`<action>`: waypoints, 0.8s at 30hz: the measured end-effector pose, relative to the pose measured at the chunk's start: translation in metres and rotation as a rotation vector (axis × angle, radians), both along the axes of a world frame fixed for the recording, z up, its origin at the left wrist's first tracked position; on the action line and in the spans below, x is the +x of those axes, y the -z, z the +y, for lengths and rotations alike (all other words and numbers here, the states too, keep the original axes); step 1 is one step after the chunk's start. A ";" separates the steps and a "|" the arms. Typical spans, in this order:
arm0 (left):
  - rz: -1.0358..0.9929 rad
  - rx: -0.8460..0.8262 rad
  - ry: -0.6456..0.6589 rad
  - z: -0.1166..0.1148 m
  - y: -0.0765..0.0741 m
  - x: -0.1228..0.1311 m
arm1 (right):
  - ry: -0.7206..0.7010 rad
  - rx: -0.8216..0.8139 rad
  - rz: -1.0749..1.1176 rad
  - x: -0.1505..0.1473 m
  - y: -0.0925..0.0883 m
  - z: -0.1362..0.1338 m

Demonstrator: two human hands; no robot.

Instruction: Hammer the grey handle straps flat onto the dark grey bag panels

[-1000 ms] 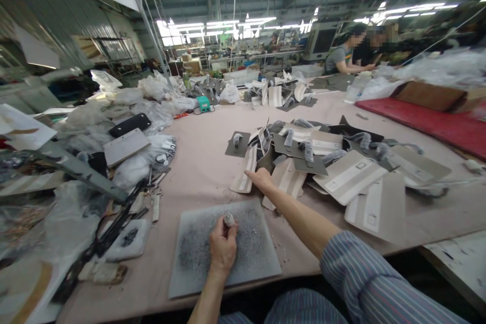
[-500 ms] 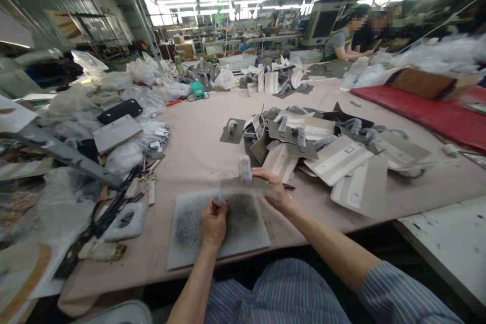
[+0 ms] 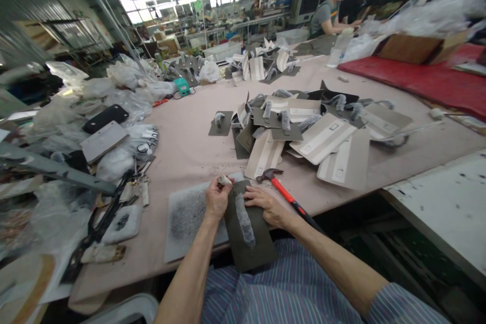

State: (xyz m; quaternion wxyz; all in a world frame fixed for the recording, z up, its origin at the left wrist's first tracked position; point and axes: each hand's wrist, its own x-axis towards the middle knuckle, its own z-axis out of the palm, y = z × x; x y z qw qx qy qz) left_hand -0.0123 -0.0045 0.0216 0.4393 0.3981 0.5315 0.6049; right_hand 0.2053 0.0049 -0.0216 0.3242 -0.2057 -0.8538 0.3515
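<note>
My left hand (image 3: 217, 198) pinches a small whitish stub (image 3: 225, 180) at the far left corner of a dark olive bag panel (image 3: 246, 250). Plastic film wraps the grey handle (image 3: 245, 220) that runs along the middle of this panel. On the panel's right edge is my right hand (image 3: 266, 205), holding it with fingers across its top; the thumb is hidden. The panel lies partly over a speckled grey board (image 3: 186, 220) and hangs past the table edge toward my lap. A claw hammer (image 3: 283, 187) with a red and black handle lies right of my right hand.
Beyond the hammer spreads a pile of similar panels (image 3: 322, 136); a single panel (image 3: 220, 124) lies left of it. Plastic bags (image 3: 114, 162) and tools crowd the left side. A red sheet (image 3: 410, 81) carries a cardboard box (image 3: 412, 48). A co-worker (image 3: 330, 10) sits at the far side.
The panel has come down from above the board toward my lap and turned lengthwise, handle up. My left hand has moved up to its far edge. The hammer has come into full view.
</note>
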 end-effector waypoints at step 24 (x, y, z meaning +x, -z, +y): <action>0.151 -0.065 0.114 0.005 0.003 0.006 | 0.716 -0.139 -0.849 0.087 -0.037 -0.042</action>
